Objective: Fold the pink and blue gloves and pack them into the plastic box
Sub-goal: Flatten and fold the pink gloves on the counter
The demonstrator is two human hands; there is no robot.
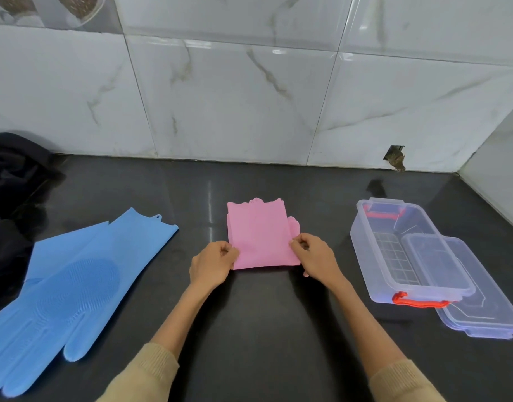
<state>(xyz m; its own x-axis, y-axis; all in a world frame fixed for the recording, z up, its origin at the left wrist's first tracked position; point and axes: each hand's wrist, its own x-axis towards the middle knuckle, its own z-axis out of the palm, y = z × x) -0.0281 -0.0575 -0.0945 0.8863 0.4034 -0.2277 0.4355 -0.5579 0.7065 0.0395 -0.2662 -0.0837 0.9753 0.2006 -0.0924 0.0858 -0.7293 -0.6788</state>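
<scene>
The pink gloves point(259, 236) lie folded into a square on the dark counter in the middle, with a fingertip sticking out on the right side. My left hand point(213, 264) pinches the near left corner of the fold. My right hand point(313, 256) pinches its near right edge. The blue gloves point(75, 285) lie flat and unfolded at the left, fingers toward me. The clear plastic box point(365, 256) with red handles stands open at the right, and nothing but its grid insert shows inside.
The box's clear lid point(487, 309) lies partly under the box at the right. A black cloth point(11, 181) is piled at the far left. A tiled wall point(249, 97) runs along the back and right of the counter point(264, 329).
</scene>
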